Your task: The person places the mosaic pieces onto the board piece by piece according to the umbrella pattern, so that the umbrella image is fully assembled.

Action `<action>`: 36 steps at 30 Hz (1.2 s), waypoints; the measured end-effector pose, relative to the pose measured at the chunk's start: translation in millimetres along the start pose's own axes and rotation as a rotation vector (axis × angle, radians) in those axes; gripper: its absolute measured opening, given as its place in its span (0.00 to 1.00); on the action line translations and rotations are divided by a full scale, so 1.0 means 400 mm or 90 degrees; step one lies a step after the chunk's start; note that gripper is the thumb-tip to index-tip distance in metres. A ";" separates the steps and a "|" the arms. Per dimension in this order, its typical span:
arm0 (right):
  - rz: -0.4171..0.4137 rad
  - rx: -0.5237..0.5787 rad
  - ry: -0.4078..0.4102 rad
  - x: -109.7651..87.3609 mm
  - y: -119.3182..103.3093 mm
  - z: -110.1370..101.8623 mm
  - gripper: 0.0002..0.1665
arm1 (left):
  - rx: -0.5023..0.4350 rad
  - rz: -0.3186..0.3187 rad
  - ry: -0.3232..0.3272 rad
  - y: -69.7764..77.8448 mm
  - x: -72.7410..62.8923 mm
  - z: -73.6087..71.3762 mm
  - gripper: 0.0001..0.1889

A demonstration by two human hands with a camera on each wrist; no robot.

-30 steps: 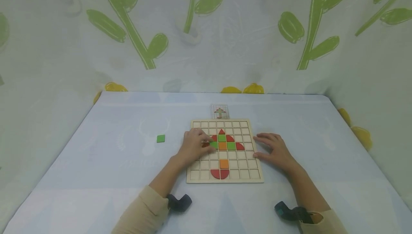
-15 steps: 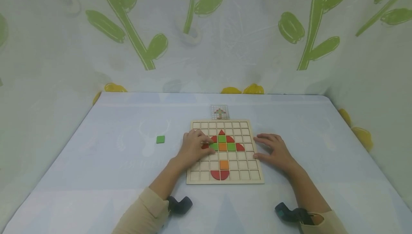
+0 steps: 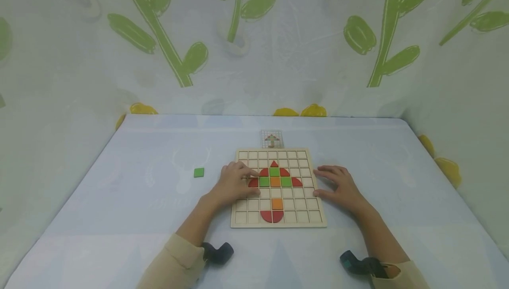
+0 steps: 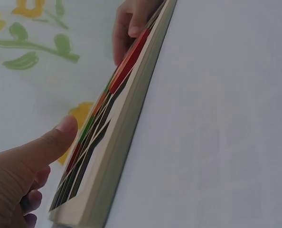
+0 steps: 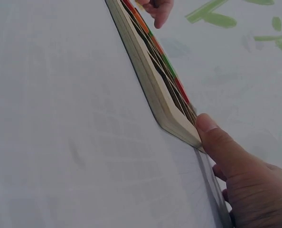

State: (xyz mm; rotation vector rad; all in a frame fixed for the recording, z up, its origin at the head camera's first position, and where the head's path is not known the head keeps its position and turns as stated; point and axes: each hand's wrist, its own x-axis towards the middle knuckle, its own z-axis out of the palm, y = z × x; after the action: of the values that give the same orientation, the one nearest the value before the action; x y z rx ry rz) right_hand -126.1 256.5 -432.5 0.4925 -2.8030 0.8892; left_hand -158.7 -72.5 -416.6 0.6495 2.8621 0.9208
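A wooden grid board (image 3: pixel 306 204) lies flat on the table, bearing flat coloured pieces. A red triangle (image 3: pixel 274 164) tops the pattern. Below it are green squares (image 3: pixel 286 181), an orange square (image 3: pixel 275 181) and red quarter circles. Lower down sit another orange square (image 3: pixel 277 203) and two red quarter circles (image 3: pixel 266 216). My left hand (image 3: pixel 230 183) hovers over the board's left side, thumb and fingers spread apart, beside a green square (image 3: pixel 264 181); nothing shows between them. At the board's right edge, my right hand (image 3: pixel 339 186) rests its thumb and fingertips against the rim.
One loose green square (image 3: pixel 199 172) lies on the table left of the board. A small pattern card (image 3: pixel 271 138) with a gridded picture lies just beyond the board's far edge. Behind the table (image 3: pixel 119 192) hangs a leaf-patterned cloth (image 3: pixel 294 59).
My left hand has drawn back slightly to the left, uncovering the green square in the board's left part. My right hand stays at the board's edge.
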 end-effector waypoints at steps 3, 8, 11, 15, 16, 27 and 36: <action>0.004 0.000 -0.001 -0.003 -0.003 -0.001 0.33 | -0.002 -0.007 -0.005 -0.006 -0.007 -0.007 0.22; 0.006 -0.001 0.000 -0.006 -0.005 -0.001 0.33 | 0.008 -0.008 0.013 -0.020 -0.017 -0.018 0.22; 0.004 -0.001 -0.002 -0.005 -0.004 -0.001 0.33 | 0.008 -0.008 0.025 -0.031 -0.026 -0.026 0.23; 0.000 0.002 -0.004 -0.003 -0.003 0.001 0.33 | 0.004 -0.020 0.038 -0.054 -0.045 -0.039 0.24; 0.000 0.002 -0.005 -0.002 -0.002 0.001 0.33 | 0.001 -0.025 0.042 -0.059 -0.052 -0.043 0.24; -0.001 -0.004 -0.003 0.000 -0.004 -0.002 0.34 | 0.007 -0.048 0.092 -0.114 -0.099 -0.083 0.24; 0.004 -0.008 -0.008 -0.001 0.000 -0.001 0.34 | 0.007 -0.074 0.111 -0.148 -0.113 -0.109 0.25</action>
State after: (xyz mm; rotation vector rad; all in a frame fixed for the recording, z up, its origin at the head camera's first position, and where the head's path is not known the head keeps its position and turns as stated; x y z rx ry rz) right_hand -125.6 256.7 -432.3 0.4890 -2.8217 0.8726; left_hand -148.0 -158.1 -417.7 0.4176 3.0202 0.9909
